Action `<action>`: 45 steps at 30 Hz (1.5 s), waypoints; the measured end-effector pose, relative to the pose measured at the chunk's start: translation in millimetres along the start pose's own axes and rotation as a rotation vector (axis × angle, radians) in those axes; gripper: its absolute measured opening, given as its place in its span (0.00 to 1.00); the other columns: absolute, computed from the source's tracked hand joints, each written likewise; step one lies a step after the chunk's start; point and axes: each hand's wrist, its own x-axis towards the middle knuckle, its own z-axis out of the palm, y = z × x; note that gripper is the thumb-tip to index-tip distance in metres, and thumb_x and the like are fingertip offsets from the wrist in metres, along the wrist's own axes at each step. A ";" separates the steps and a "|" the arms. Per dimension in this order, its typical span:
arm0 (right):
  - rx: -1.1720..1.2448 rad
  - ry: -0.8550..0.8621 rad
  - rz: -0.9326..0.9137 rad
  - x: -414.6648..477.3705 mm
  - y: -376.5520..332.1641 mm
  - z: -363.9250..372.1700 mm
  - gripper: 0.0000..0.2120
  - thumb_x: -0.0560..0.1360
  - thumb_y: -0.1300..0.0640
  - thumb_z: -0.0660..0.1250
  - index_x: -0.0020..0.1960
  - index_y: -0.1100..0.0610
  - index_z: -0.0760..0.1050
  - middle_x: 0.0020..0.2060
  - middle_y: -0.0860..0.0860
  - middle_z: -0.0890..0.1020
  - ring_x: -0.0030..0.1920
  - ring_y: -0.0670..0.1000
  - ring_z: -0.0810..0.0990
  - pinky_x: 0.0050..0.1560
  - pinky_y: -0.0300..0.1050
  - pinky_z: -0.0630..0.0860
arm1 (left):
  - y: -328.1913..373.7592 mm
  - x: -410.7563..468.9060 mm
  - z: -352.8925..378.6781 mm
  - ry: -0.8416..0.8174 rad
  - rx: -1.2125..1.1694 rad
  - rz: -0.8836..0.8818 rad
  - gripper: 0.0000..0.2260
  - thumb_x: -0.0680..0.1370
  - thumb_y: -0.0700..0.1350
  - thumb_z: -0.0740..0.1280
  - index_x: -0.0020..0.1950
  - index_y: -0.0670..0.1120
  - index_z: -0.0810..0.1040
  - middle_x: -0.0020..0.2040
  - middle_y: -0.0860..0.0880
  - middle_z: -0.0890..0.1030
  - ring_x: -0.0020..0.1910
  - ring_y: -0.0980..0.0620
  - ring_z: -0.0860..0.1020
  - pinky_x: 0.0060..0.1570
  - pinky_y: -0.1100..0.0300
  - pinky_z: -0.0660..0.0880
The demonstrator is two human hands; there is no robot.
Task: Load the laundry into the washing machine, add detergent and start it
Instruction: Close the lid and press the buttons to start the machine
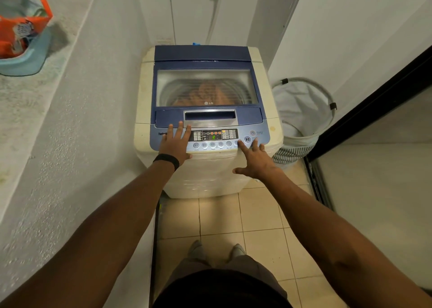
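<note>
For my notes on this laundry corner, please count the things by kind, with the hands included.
Washer: 1
Basket: 1
Orange bag: 1
Blue basin: 1
Hands: 2, left hand and right hand
Total: 6

top-load washing machine (pixel 210 174), centre frame: cream body, blue lid (pixel 201 54) shut flat. laundry (pixel 210 93), orange-brown and blurred, shows in the drum through the lid's clear window. control panel (pixel 264 136) along front edge, display (pixel 212 134) lit green and orange. detergent pack (pixel 21 27), orange, upper left of frame, upright in a pale blue basin (pixel 35 60), blurred.
</note>
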 end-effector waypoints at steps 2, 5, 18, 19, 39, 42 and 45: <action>0.002 0.014 0.007 -1.3 -5.5 4.0 0.54 0.73 0.33 0.72 0.84 0.45 0.40 0.82 0.65 0.41 0.81 0.72 0.44 0.75 0.66 0.64 | -0.2 0.0 0.1 0.001 -0.005 -0.005 0.48 0.78 0.59 0.72 0.85 0.47 0.43 0.85 0.43 0.44 0.83 0.35 0.46 0.79 0.40 0.55; 0.006 0.031 0.011 -3.5 -7.0 6.0 0.54 0.73 0.33 0.71 0.84 0.45 0.39 0.81 0.65 0.41 0.81 0.71 0.43 0.74 0.66 0.64 | 0.7 -0.1 0.0 -0.002 -0.008 -0.005 0.48 0.78 0.59 0.72 0.85 0.47 0.42 0.85 0.43 0.44 0.83 0.35 0.46 0.79 0.40 0.55; -0.188 0.034 0.021 -3.5 -5.6 8.9 0.53 0.76 0.41 0.73 0.83 0.44 0.37 0.81 0.68 0.42 0.81 0.70 0.47 0.76 0.68 0.59 | 3.5 1.9 -1.4 -0.016 -0.028 -0.021 0.48 0.78 0.58 0.73 0.85 0.47 0.43 0.85 0.42 0.44 0.83 0.35 0.46 0.79 0.39 0.55; -0.184 0.026 0.012 -2.1 -5.6 6.7 0.51 0.76 0.40 0.73 0.83 0.45 0.39 0.81 0.68 0.44 0.81 0.71 0.49 0.75 0.67 0.61 | 3.5 1.1 -1.5 -0.021 -0.030 -0.024 0.48 0.78 0.57 0.73 0.85 0.47 0.43 0.85 0.42 0.44 0.83 0.35 0.46 0.79 0.39 0.55; -0.083 0.158 -0.006 15.2 -14.0 -32.2 0.31 0.78 0.38 0.69 0.74 0.51 0.64 0.60 0.58 0.81 0.58 0.61 0.81 0.54 0.54 0.78 | 3.6 -7.6 -10.8 -0.038 -0.036 -0.006 0.47 0.80 0.58 0.71 0.85 0.47 0.42 0.85 0.43 0.42 0.83 0.35 0.44 0.81 0.40 0.53; -0.090 0.139 -0.009 15.3 -15.5 -35.4 0.31 0.77 0.37 0.69 0.74 0.50 0.64 0.61 0.58 0.81 0.58 0.61 0.81 0.54 0.54 0.78 | 2.6 -9.9 -15.1 -0.053 -0.046 0.001 0.48 0.79 0.60 0.71 0.85 0.47 0.42 0.85 0.43 0.42 0.83 0.36 0.44 0.80 0.40 0.53; -0.111 0.148 0.004 17.0 -18.2 -41.6 0.31 0.77 0.36 0.68 0.74 0.51 0.65 0.62 0.58 0.80 0.59 0.60 0.80 0.54 0.54 0.78 | 3.8 -10.3 -23.4 -0.067 -0.056 -0.009 0.48 0.78 0.66 0.68 0.85 0.48 0.43 0.85 0.43 0.42 0.83 0.36 0.44 0.80 0.39 0.53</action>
